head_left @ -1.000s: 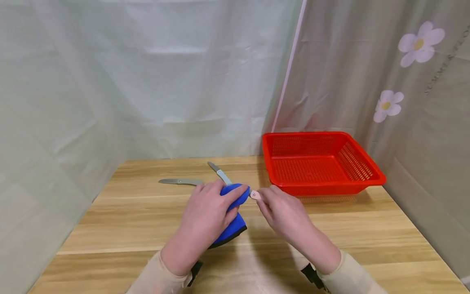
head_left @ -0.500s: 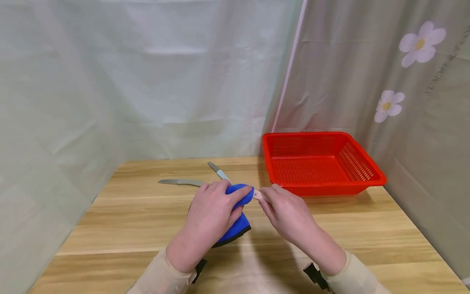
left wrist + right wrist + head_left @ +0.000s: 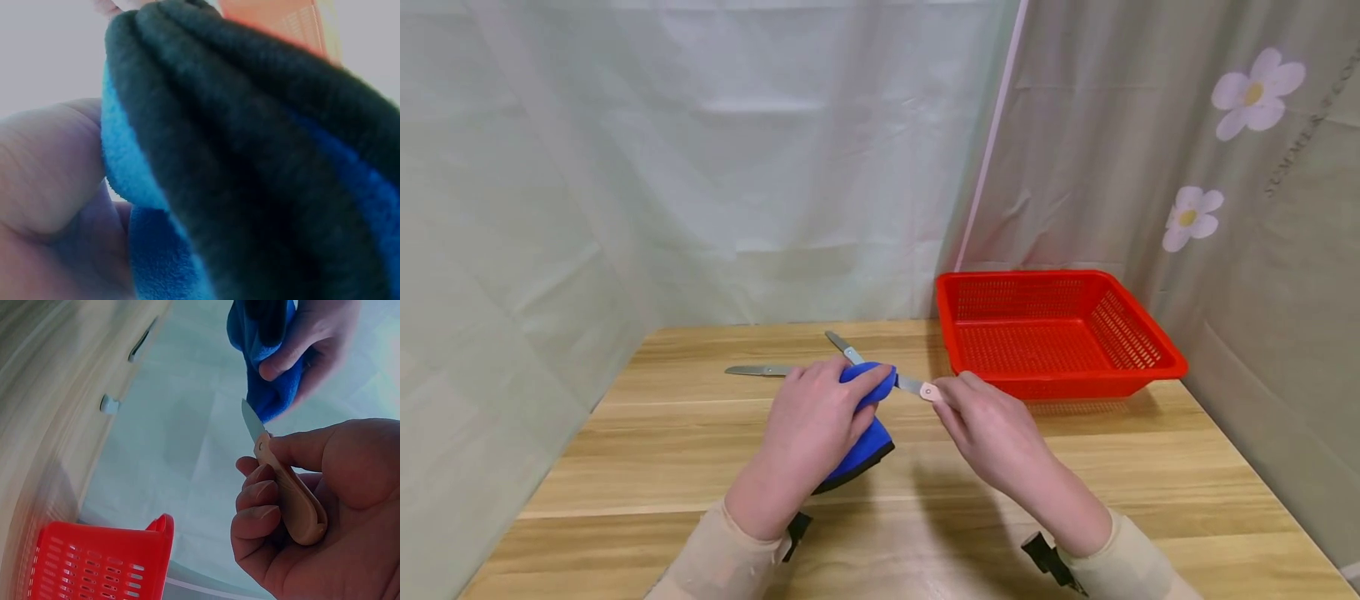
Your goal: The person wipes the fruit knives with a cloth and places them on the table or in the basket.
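Observation:
My right hand grips a folding knife by its pale pink handle, the blade unfolded and pointing left. My left hand pinches a blue cloth with a dark edge, folded between thumb and fingers. The blade's tip end meets the cloth, and part of it is hidden there. In the left wrist view, the cloth's black hem fills most of the picture beside the thumb.
Two more unfolded knives lie on the wooden table behind my left hand: a grey one and a light blue one, both partly hidden. A red plastic basket stands at the back right. Curtains hang behind the table.
First the cloth slid right along the blade up to the handle. Now my left hand and the cloth have drawn back left, baring more blade; the right hand has barely shifted.

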`<action>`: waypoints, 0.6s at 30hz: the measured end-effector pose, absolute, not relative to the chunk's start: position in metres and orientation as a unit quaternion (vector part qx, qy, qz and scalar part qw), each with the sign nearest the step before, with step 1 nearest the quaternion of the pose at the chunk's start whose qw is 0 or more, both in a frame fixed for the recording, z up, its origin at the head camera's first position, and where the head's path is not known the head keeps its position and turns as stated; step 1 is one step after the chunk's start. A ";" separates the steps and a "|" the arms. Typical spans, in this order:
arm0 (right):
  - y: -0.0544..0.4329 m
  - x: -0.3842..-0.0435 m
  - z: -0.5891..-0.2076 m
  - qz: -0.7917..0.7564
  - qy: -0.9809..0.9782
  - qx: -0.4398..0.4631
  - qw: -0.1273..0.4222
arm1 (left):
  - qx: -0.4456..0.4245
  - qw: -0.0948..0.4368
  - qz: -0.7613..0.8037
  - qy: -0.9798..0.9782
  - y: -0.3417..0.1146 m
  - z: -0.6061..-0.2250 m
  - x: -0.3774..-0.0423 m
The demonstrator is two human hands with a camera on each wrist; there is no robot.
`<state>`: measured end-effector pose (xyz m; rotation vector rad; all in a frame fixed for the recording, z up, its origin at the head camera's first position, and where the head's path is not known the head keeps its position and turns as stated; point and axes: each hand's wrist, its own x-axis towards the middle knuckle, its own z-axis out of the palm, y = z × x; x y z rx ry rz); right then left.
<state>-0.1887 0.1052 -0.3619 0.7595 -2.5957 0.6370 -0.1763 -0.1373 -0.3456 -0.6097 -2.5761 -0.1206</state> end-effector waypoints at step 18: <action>0.111 -0.190 -0.359 0.229 -0.920 0.263 0.182 | -0.180 0.231 -0.055 -0.955 -0.155 -0.341 -0.182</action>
